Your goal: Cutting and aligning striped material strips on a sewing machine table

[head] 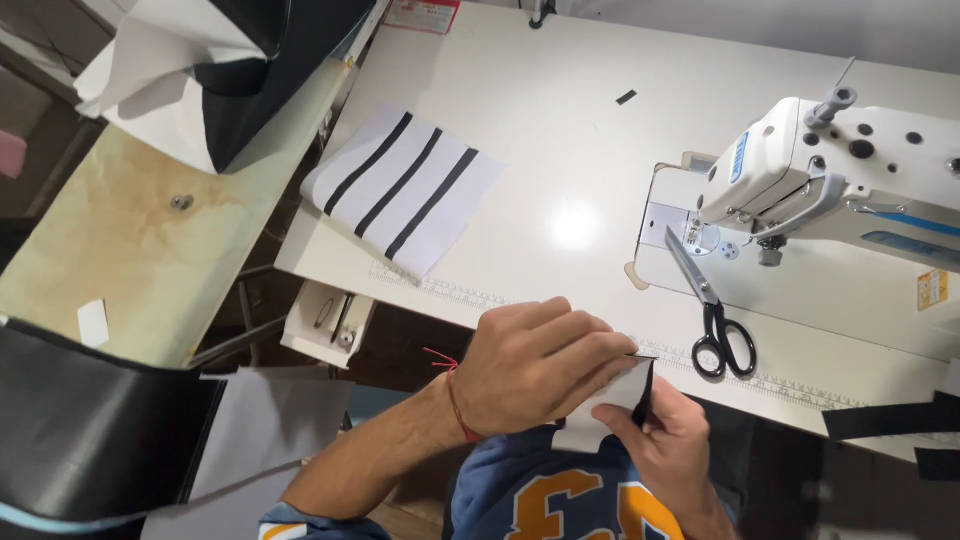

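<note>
A: Entry, head view. Hands first?

B: Left hand [535, 365]: fingers curled down over a small white fabric piece [612, 400], pinching its upper edge. Closed grip, knuckles up. A red thread band [455, 395] sits at that wrist.

A: Right?

B: Right hand [665, 445]: lower, thumb and fingers closed on the same piece from the right side, where a narrow black strip [648, 392] runs along its edge. Both hands touch each other over the piece.

A: Location of the piece?

B: Held in the air at the near edge of the white counter [560, 140], just in front of the person's chest, not lying flat. How much of it the hands cover cannot be told.

A: Counts.

B: Hands: two, both the wearer's. Scissors [712, 310]: one pair, black handles, blades pointing away, lying beside the sewing machine [840, 180]. Sewing machines: one, white, on the right. Striped white sheet [405, 190]: one, three black strips on it, lying on the left part of the counter, well apart from the hands. Small black scrap [626, 97]: one, farther back. Black strips at right edge [890, 420]: two seen, partly cut off by the frame.

A: Off the counter?

B: A side table [130, 240] to the left, carrying black and white material [215, 70] at its far end.
</note>
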